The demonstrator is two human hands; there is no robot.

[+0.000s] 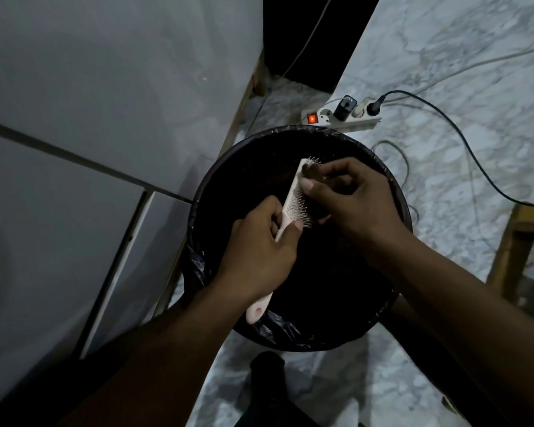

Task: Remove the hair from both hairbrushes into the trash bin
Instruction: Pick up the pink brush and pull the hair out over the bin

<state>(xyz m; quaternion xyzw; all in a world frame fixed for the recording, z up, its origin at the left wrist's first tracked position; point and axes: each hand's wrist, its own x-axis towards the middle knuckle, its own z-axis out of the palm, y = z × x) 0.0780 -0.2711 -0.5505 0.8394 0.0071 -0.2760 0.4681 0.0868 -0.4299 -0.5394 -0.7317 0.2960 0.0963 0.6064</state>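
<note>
A big round trash bin lined with a shiny black plastic bag (198, 266) sits on the pale marble-look floor (444, 72). A white power strip with a glowing red switch (341, 117) lies on the floor just behind the bin.

Both hands are over the open bin. The left hand (256, 254) is wrapped around the handle of a long pale pink plastic hairbrush with thin metal bristles (293, 201). The brush points away from the person, and its bristles face to the right. The right hand (355, 198) is at the bristles, with its fingertips (309, 186) pinched narrow on a small dark clump of hair (309, 173) near the top of the brush.

I think this is the pulling step on one brush. No second brush shows here, so I cannot tell which one this is. Next, the right hand needs to pull the clump free and let it drop into the bin. Then it should check for hair left between the bristles.
</note>
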